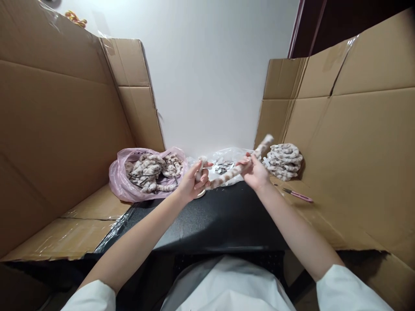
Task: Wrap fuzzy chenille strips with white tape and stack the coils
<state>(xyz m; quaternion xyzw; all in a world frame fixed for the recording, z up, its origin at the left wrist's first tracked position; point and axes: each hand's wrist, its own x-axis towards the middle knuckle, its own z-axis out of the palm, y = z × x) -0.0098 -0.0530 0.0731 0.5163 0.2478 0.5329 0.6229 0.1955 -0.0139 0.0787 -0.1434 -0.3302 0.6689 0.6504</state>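
A fluffy white-and-brown spotted cord (228, 175) stretches between my two hands above the dark table. My left hand (194, 179) is closed around one end, and a tuft of it sticks up over the fingers. My right hand (254, 172) pinches the cord farther along, its other end pointing up and to the right. Behind the hands lies a clear plastic bag (238, 153) with small flat pale pieces (223, 166) in it. Partly hidden below my left hand is a round white object (201, 194).
On the left stands a pink plastic bag (118, 183) filled with similar fluffy cords (145, 170). To the right are a stack of coiled fluffy cords (285, 162) and pink-handled thread snips (298, 195). Cardboard walls (65, 108) enclose both sides of the black tabletop (220, 220).
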